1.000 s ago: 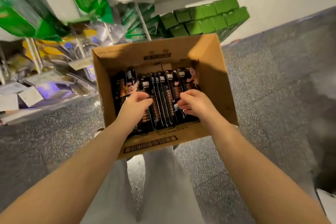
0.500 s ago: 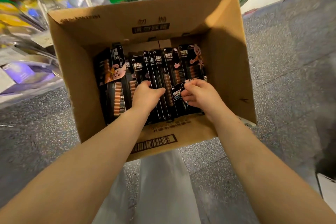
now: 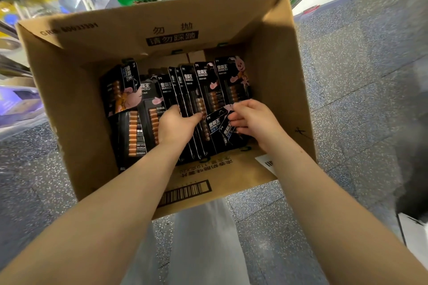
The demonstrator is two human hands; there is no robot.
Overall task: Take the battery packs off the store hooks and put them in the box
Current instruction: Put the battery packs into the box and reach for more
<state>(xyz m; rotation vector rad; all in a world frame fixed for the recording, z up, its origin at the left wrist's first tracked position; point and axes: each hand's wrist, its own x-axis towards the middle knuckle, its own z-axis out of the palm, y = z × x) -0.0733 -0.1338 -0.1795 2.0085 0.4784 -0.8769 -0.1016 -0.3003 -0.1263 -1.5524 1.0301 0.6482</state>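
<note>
Cardboard box [image 3: 275,81] open on the speckled floor [image 3: 361,99], holding roughly ten black battery packs [image 3: 203,90], most upright in a row, two lying flat at left. My left hand [image 3: 174,126] presses against the standing row, fingers curled. My right hand [image 3: 253,120] pinches two small packs [image 3: 218,126].

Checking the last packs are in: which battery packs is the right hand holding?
The two small blue-lettered packs at the row's right end, pinched by the right hand; the others stand free or under the left hand.
</note>
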